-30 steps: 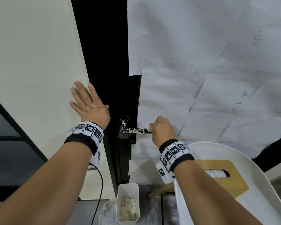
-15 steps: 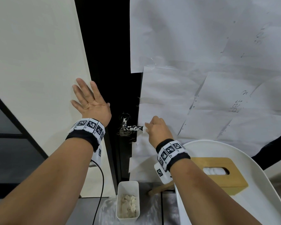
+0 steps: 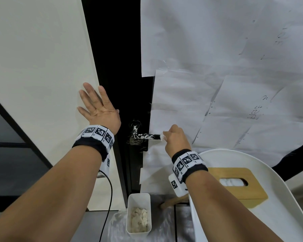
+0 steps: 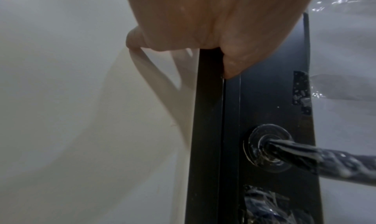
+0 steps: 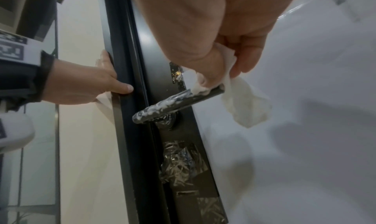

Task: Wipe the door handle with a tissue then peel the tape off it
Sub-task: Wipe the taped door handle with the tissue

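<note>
- Right hand (image 3: 176, 139): thumb and fingers pinched on a crumpled white tissue (image 5: 246, 105), pressing it onto the free end of the handle; the loose part of the tissue hangs below the fingers.
- Left hand (image 3: 99, 106): flat, fingers straight and spread, palm against the cream wall panel (image 3: 42, 67); thumb resting at the edge of the black door frame (image 5: 122, 115).
- Black lever door handle (image 3: 145, 136): horizontal, mounted on the black door stile between the two hands, streaked with white smears along its length; round base plate (image 4: 266, 147) visible in the left wrist view.
- Clear wrinkled tape (image 5: 179, 161): stuck to the stile just below the handle.
- White paper sheets (image 3: 217, 84): covering the door to the right of the handle.
- White round-edged table (image 3: 287, 198): below the right forearm, bearing a wooden tissue box (image 3: 234, 184).
- White rectangular bin (image 3: 138, 213): on the floor below the handle, holding used pale tissues.
</note>
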